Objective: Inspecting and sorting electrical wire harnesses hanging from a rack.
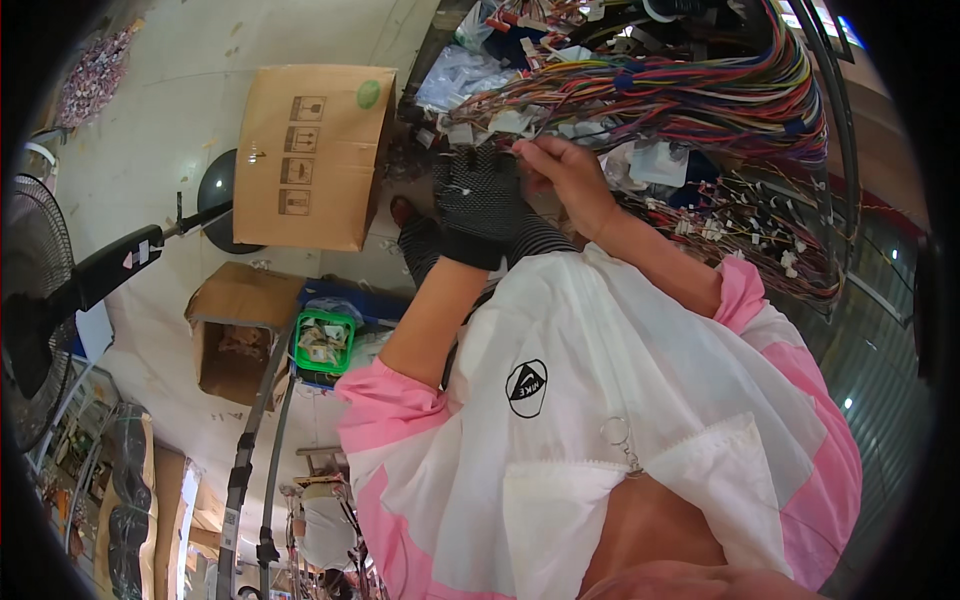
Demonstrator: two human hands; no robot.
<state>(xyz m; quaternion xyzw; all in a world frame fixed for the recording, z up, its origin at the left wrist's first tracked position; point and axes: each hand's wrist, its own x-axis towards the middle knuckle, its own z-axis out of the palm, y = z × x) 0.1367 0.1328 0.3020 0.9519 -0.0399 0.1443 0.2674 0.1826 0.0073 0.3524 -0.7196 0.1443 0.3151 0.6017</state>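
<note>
At the left end of a multicoloured wire bundle (700, 100), the left hand (478, 195) in a black dotted glove reaches white connectors (510, 122), and the bare right hand (575, 178) curls just beside them; whether either grip pinches a wire, I cannot fairly tell. A narrow gap parts the glove from the cardboard box's (320, 160) right edge, and pale floor (330, 30) stretches beyond the box.

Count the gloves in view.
1: the dark glove on the left hand; the right hand is bare, beside the wire bundle. Others may be hidden.
</note>
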